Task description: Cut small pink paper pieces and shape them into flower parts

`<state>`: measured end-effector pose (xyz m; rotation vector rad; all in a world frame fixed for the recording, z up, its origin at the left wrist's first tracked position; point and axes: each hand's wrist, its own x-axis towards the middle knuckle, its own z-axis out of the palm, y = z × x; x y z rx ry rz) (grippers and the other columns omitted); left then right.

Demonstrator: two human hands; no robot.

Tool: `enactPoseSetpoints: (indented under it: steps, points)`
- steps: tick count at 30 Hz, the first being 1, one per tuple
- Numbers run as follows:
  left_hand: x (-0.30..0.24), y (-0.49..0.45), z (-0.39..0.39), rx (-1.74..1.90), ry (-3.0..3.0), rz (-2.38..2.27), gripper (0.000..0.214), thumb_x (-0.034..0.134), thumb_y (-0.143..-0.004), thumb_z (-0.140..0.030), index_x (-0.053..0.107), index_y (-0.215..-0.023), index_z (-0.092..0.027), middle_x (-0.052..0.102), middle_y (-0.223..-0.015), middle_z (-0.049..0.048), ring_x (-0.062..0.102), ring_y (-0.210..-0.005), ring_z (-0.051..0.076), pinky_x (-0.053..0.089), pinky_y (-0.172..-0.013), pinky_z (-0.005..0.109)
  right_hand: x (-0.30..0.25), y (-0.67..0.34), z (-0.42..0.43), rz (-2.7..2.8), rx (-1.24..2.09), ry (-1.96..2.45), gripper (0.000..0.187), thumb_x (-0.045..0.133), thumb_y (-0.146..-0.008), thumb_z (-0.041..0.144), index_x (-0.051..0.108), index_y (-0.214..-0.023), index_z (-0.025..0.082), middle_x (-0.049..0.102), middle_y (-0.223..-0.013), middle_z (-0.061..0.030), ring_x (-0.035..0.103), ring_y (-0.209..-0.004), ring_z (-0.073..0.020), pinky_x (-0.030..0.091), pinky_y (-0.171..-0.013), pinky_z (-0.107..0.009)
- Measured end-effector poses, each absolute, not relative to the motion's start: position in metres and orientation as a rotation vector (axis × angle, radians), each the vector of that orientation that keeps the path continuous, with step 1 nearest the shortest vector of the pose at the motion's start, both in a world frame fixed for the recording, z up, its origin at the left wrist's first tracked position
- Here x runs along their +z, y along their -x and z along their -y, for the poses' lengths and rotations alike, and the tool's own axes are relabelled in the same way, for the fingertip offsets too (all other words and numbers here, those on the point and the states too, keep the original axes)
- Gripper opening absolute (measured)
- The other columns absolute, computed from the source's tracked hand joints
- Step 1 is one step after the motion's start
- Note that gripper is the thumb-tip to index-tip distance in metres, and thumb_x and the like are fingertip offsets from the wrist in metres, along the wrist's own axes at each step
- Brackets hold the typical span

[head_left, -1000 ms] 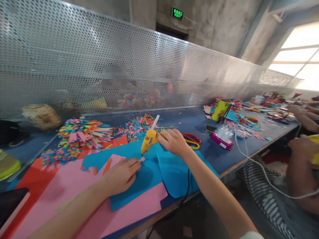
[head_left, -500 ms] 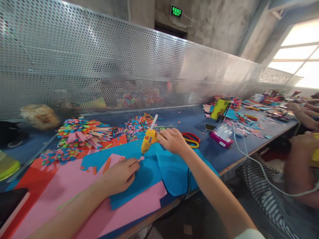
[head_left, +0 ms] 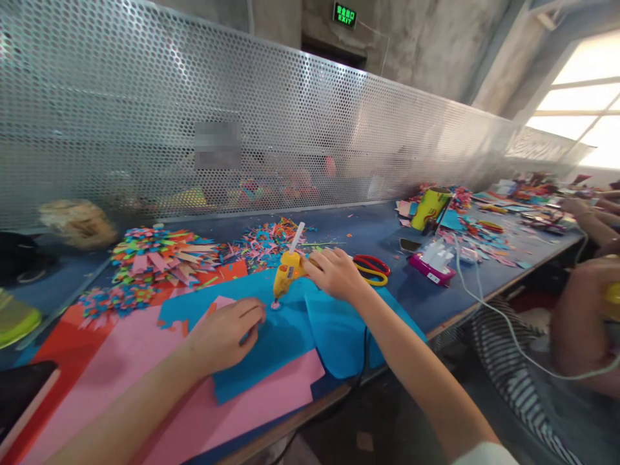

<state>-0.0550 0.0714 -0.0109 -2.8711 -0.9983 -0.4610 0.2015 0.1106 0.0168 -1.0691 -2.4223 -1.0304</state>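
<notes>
My right hand (head_left: 334,274) is wrapped round the handle of a yellow glue gun (head_left: 287,274), which has a white glue stick (head_left: 297,237) standing out of its back end. The nozzle points down and meets a small pink paper piece (head_left: 276,306) on the blue sheet (head_left: 271,355). My left hand (head_left: 227,332) rests on the blue sheet just left of that piece, apart from it. Its fingers are loosely bent, with a gap between thumb and forefinger, and nothing shows in them. Pink sheets (head_left: 271,394) lie beneath the blue one.
Red-and-yellow-handled scissors (head_left: 372,270) lie right of my right hand. Behind are a heap of coloured paper strips (head_left: 159,255) and loose scraps (head_left: 274,242). A purple box (head_left: 433,268), a white cable (head_left: 465,284) and a co-worker's arm (head_left: 588,316) are at right. A perforated metal screen (head_left: 271,116) borders the table.
My left hand has drawn back to the left, off the small pink piece. The glue gun's nozzle has come down slightly onto that piece.
</notes>
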Motion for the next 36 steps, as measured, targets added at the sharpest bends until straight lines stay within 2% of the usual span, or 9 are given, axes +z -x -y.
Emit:
enactPoseSetpoints:
  steps: [9,15,22,27,33,36]
  points:
    - [-0.01,0.061,-0.082,-0.456,2.824,1.106,0.017,0.039,-0.078,-0.014,0.054,-0.085,-0.019,0.059,-0.092,0.0067,0.055,-0.088,0.019,0.043,-0.08,0.034,0.014,-0.204,-0.113,2.413,-0.973,1.11,0.029,0.035,-0.089,0.03,0.046,-0.114,0.019,0.057,-0.098,-0.0072,0.047,-0.082,-0.0164,0.028,-0.064,-0.03]
    - [-0.015,0.06,-0.085,-0.587,2.852,1.312,0.016,0.036,-0.082,-0.019,0.046,-0.095,-0.022,0.059,-0.095,0.0042,0.057,-0.085,0.017,0.044,-0.073,0.03,0.017,-0.202,-0.111,2.47,-0.918,1.097,0.029,0.033,-0.09,0.031,0.047,-0.112,0.018,0.057,-0.095,-0.0073,0.046,-0.082,-0.0167,0.028,-0.065,-0.029]
    - [-0.018,0.054,-0.087,-0.607,2.872,1.224,0.012,0.037,-0.083,-0.02,0.046,-0.09,-0.022,0.059,-0.095,0.0035,0.056,-0.092,0.017,0.042,-0.082,0.032,0.019,-0.205,-0.111,2.5,-0.916,1.023,0.026,0.034,-0.089,0.031,0.049,-0.107,0.019,0.056,-0.093,-0.0063,0.045,-0.079,-0.0155,0.027,-0.064,-0.029]
    - [-0.02,0.049,-0.086,-0.653,2.847,1.224,0.014,0.035,-0.085,-0.022,0.044,-0.096,-0.021,0.059,-0.1,0.0063,0.055,-0.098,0.018,0.042,-0.084,0.033,0.02,-0.209,-0.112,2.52,-0.913,0.971,0.028,0.034,-0.089,0.03,0.046,-0.112,0.02,0.056,-0.097,-0.006,0.045,-0.083,-0.0164,0.028,-0.067,-0.029]
    - [-0.01,0.042,-0.07,-0.465,2.95,1.129,0.016,0.031,-0.085,-0.019,0.046,-0.089,-0.022,0.061,-0.102,0.0036,0.056,-0.095,0.016,0.044,-0.082,0.032,0.024,-0.213,-0.111,2.542,-0.886,0.998,0.034,0.041,-0.086,0.031,0.043,-0.118,0.019,0.054,-0.106,-0.0096,0.044,-0.089,-0.0181,0.029,-0.072,-0.031]
    - [-0.01,0.039,-0.068,-0.457,2.979,1.064,0.017,0.031,-0.085,-0.018,0.047,-0.089,-0.022,0.061,-0.105,0.0047,0.056,-0.098,0.016,0.043,-0.083,0.031,0.026,-0.213,-0.11,2.549,-0.863,1.029,0.035,0.039,-0.087,0.032,0.041,-0.119,0.018,0.055,-0.103,-0.0097,0.045,-0.086,-0.0176,0.029,-0.071,-0.031]
